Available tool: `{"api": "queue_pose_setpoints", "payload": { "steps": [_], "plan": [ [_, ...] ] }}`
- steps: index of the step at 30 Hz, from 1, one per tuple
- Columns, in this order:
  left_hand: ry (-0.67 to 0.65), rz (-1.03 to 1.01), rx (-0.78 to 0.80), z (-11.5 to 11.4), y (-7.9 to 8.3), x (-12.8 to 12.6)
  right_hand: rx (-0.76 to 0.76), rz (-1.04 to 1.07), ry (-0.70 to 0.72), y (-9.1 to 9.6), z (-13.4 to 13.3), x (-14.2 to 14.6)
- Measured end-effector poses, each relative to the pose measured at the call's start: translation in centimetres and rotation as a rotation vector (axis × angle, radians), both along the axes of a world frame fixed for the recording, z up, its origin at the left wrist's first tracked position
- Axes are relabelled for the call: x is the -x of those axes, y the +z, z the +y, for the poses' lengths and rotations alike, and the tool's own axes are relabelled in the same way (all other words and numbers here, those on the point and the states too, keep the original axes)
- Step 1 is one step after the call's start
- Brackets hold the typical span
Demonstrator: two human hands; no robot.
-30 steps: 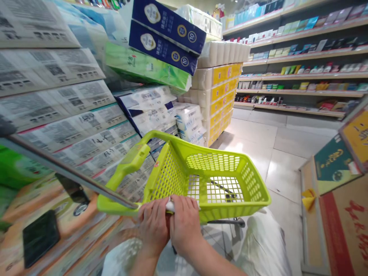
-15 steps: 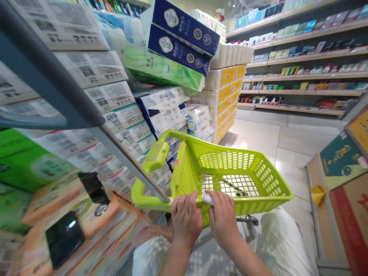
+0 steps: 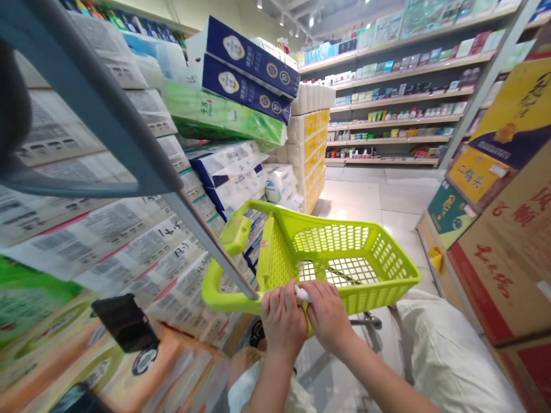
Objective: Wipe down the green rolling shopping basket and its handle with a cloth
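A lime-green shopping cart (image 3: 353, 298) with a lattice basket stands at an angle in front of me. My left hand (image 3: 284, 318) is closed over its near rim, fingers curled over the edge. Just to the right, my right hand (image 3: 326, 312) also grips that rim. A small white piece (image 3: 302, 294) shows between the two hands; its kind is unclear, and my fingers partly cover it. A metal shaft (image 3: 215, 246) with a grey-blue handle (image 3: 107, 109) slants down to the rim, beside my left hand. The basket holds nothing I can see.
Stacked tissue packs (image 3: 253, 63) fill the left side. A phone on a stand (image 3: 124, 323) and another dark device (image 3: 80, 398) rest on orange packs. Cardboard boxes (image 3: 495, 269) line the right. Stocked shelves (image 3: 396, 120) stand beyond the tiled floor (image 3: 357, 192).
The view has turned right and tilted up slightly, bringing more boxes into sight. Both hands stay closed on the cart rim, the right now nearer the left.
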State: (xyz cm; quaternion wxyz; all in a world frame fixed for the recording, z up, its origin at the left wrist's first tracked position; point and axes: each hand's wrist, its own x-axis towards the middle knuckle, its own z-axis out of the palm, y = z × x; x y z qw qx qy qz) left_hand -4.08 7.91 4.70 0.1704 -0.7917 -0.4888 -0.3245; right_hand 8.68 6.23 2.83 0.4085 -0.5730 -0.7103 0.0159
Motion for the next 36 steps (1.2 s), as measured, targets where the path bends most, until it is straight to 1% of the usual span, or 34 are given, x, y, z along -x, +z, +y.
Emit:
{"api": "queue_pose_setpoints", "payload": {
  "steps": [5, 7, 9, 10, 13, 15, 17, 21, 23, 24, 26, 29, 31, 33, 36],
  "plan": [
    [0.020, 0.059, 0.066, -0.6, 1.4, -0.4, -0.010, -0.044, -0.156, -1.7, -1.1, -3.7],
    [0.052, 0.060, 0.079, -1.2, 1.8, -0.9, -0.009, -0.044, -0.231, -1.9, -1.5, -4.0],
    [0.078, 0.062, 0.078, -1.7, 1.9, -1.3, 0.004, -0.023, -0.270, -1.6, -1.7, -2.9],
    [0.084, 0.069, 0.078, -2.0, 1.9, -1.5, 0.012, -0.010, -0.267, -1.2, -1.7, -2.1],
    [0.075, 0.111, 0.072, -2.8, 1.8, -1.6, 0.022, 0.007, -0.153, 0.0, -1.9, 0.0],
    [0.072, 0.134, 0.052, -3.2, 1.7, -1.4, 0.023, -0.004, -0.115, 0.4, -2.3, -0.1],
    [0.076, 0.147, 0.027, -3.6, 1.7, -1.3, 0.016, -0.027, -0.132, 0.1, -3.1, -1.6],
    [0.095, 0.163, 0.015, -4.4, 1.8, -1.2, 0.009, -0.057, -0.265, -1.5, -5.1, -5.9],
    [0.118, 0.167, 0.035, -4.8, 1.9, -1.3, 0.018, -0.061, -0.326, -1.8, -5.8, -6.6],
    [0.131, 0.167, 0.048, -4.9, 2.0, -1.3, 0.022, -0.058, -0.342, -1.8, -5.9, -6.4],
    [0.152, 0.163, 0.071, -5.3, 2.0, -1.5, 0.023, -0.053, -0.322, -1.3, -5.8, -4.7],
    [0.152, 0.168, 0.073, -5.7, 2.1, -1.7, 0.011, -0.070, -0.177, -0.1, -5.2, -1.4],
    [0.143, 0.181, 0.064, -5.9, 2.1, -1.7, 0.005, -0.074, -0.117, 0.2, -4.9, -0.3],
    [0.136, 0.189, 0.058, -6.1, 2.1, -1.7, -0.006, -0.085, -0.093, -0.1, -5.0, -0.8],
    [0.125, 0.197, 0.051, -6.2, 2.0, -1.8, -0.027, -0.094, -0.141, -1.3, -5.7, -3.8]
  ]
}}
